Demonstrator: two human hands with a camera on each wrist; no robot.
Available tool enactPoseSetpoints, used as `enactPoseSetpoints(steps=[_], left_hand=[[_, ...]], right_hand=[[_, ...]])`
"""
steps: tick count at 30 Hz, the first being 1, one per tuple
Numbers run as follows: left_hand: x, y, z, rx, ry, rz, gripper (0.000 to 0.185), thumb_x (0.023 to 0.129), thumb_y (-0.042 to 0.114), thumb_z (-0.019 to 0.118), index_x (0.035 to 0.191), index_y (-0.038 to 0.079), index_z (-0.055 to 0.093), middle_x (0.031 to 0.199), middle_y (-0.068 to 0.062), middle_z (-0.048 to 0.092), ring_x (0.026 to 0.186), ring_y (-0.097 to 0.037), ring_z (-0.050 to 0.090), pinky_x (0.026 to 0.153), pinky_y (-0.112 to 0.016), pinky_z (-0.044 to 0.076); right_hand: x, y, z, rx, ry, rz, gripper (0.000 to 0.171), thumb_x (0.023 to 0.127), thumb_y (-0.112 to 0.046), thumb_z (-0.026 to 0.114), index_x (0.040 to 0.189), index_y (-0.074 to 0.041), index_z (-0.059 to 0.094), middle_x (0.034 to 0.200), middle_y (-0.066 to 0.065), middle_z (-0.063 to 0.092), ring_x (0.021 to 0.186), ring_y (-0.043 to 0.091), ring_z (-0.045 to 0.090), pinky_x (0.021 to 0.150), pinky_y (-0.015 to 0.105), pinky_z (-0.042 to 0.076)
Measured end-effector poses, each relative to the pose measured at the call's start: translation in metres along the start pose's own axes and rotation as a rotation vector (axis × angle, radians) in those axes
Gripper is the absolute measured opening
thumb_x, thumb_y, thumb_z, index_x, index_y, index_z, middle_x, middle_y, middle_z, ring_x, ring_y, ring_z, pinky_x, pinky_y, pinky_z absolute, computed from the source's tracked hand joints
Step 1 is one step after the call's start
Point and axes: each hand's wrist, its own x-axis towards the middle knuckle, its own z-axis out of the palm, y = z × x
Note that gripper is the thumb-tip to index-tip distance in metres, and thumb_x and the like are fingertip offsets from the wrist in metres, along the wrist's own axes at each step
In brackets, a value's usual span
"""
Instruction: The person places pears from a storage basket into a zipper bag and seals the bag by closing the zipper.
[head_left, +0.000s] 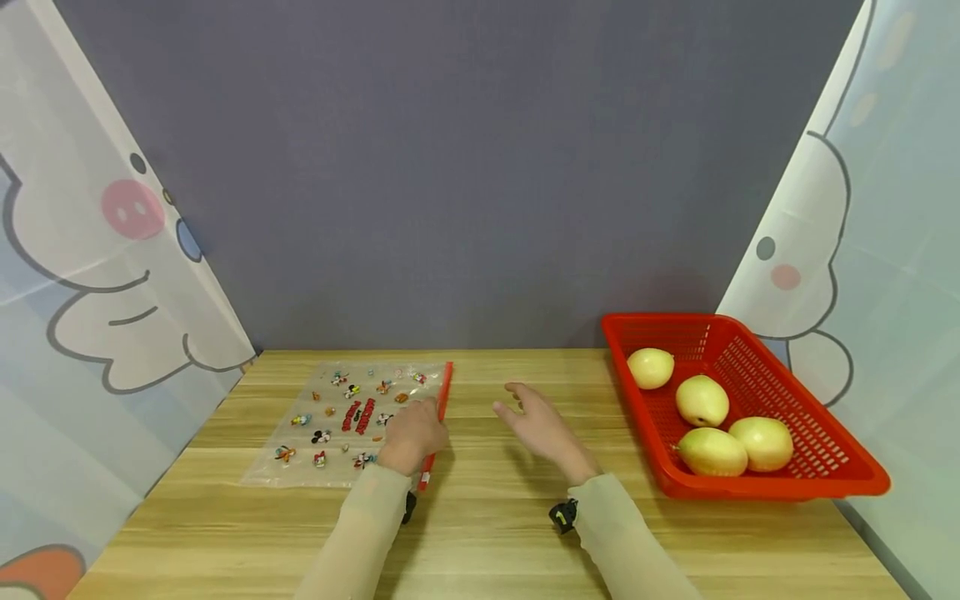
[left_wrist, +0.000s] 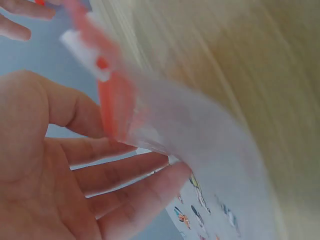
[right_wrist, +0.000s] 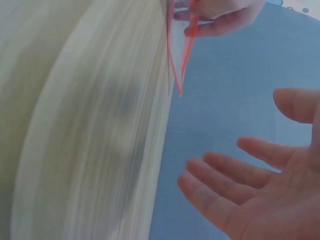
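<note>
Sleeved forearms come in at bottom of head view. Left hand rests on the clear cartoon-print zip bag, which lies flat on the wooden table at left, fingers at its red zipper strip; whether it pinches the strip or just presses, can't tell. Right hand hovers beside it, fingers spread, holding nothing. Red basket w/ four pears sits well to the right. To open the bag well, prob. pin one lip w/ left and part the strip w/ right, slowly.

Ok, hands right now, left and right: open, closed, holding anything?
Left hand: its grip is on the red zip edge of the bag, apparently lifting it.
Right hand: open, fingers spread, holding nothing, above the table.
</note>
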Motion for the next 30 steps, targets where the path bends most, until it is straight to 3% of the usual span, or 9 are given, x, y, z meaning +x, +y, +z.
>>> enactPoseSetpoints(steps=[4, 9, 18, 25, 30], left_hand=[[-0.004, -0.002, -0.002, -0.04, 0.011, 0.015, 0.025, 0.086, 0.004, 0.058, 0.109, -0.002, 0.066, 0.076, -0.011, 0.059, 0.057, -0.023, 0.053, 0.041, -0.032, 0.042], [-0.007, -0.002, -0.007, -0.1, 0.008, 0.018, 0.04, 0.092, 0.006, 0.057, 0.13, -0.004, 0.062, 0.093, -0.016, 0.068, 0.057, -0.021, 0.05, 0.042, -0.03, 0.036], [-0.011, 0.001, -0.012, -0.129, 0.062, 0.039, 0.025, 0.095, 0.012, 0.059, 0.115, 0.0, 0.068, 0.075, -0.007, 0.061, 0.051, -0.019, 0.047, 0.043, -0.031, 0.038], [-0.018, 0.007, -0.019, -0.293, 0.042, 0.058, 0.036, 0.093, 0.006, 0.054, 0.127, -0.004, 0.063, 0.086, -0.012, 0.066, 0.051, -0.016, 0.047, 0.044, -0.029, 0.038], [-0.022, 0.011, -0.022, -0.348, 0.064, 0.114, 0.038, 0.09, 0.003, 0.054, 0.125, -0.007, 0.063, 0.08, -0.011, 0.064, 0.048, -0.013, 0.041, 0.043, -0.026, 0.034]], right_hand=[[0.002, 0.0, 0.006, 0.003, -0.011, -0.004, 0.057, 0.105, -0.039, 0.055, 0.149, -0.002, 0.047, 0.145, 0.024, 0.053, 0.13, 0.042, 0.052, 0.107, 0.058, 0.045], [0.003, -0.002, 0.012, 0.009, -0.021, -0.016, 0.054, 0.105, -0.037, 0.056, 0.147, -0.003, 0.05, 0.139, 0.024, 0.057, 0.125, 0.04, 0.056, 0.103, 0.056, 0.049], [0.005, -0.007, 0.02, 0.045, 0.001, -0.023, 0.049, 0.104, -0.034, 0.058, 0.142, -0.002, 0.055, 0.126, 0.018, 0.065, 0.113, 0.033, 0.063, 0.096, 0.051, 0.054], [0.007, -0.005, 0.026, 0.058, 0.032, -0.032, 0.044, 0.103, -0.031, 0.061, 0.134, 0.0, 0.061, 0.112, 0.012, 0.069, 0.104, 0.029, 0.066, 0.09, 0.048, 0.056], [0.009, -0.005, 0.03, 0.089, 0.049, -0.017, 0.042, 0.101, -0.029, 0.064, 0.129, 0.002, 0.064, 0.106, 0.011, 0.07, 0.095, 0.024, 0.066, 0.084, 0.044, 0.057]])
